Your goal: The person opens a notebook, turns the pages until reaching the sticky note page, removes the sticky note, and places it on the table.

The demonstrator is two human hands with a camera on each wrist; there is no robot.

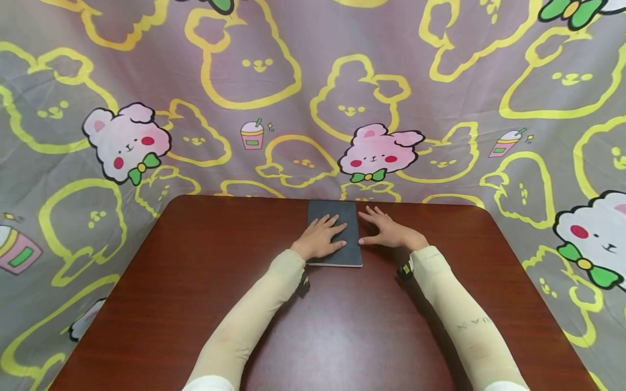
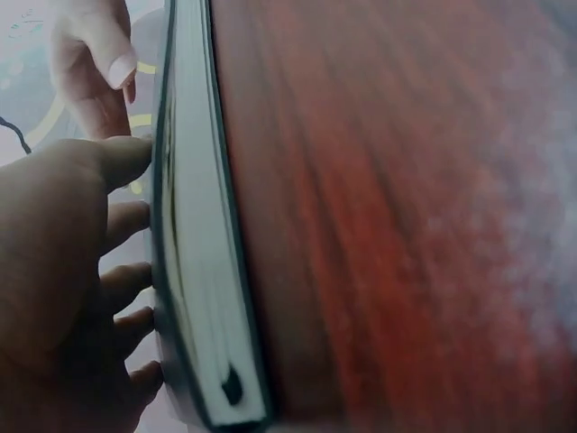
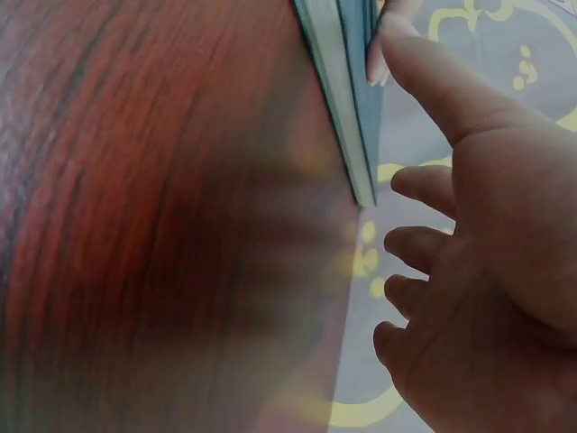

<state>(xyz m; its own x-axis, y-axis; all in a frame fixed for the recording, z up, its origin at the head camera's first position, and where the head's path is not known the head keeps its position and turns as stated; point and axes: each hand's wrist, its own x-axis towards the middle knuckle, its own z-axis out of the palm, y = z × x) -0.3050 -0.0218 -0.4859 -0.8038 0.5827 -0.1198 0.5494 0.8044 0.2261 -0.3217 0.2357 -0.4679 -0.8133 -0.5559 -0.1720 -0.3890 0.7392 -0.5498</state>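
Note:
A dark blue-grey hardcover notebook [image 1: 349,252] lies closed on the table by its far edge. In the left wrist view its white page block [image 2: 203,207] faces the camera, with a dark ribbon end [image 2: 232,386] at one corner. My left hand [image 1: 319,239] rests on the cover with fingers spread, fingertips touching it. My right hand [image 1: 388,231] is just right of the notebook, fingers apart and slightly bent, holding nothing. The right wrist view shows that hand [image 3: 487,234] beside the notebook's corner; whether the thumb touches the edge I cannot tell.
The glossy red-brown wooden table [image 1: 220,244] has rounded far corners. A grey cloth [image 1: 303,108] with yellow outlines and cartoon bunnies hangs behind it and at both sides, close to the far edge. Dark wrist cameras [image 1: 405,270] sit under the pale sleeves [image 1: 264,298].

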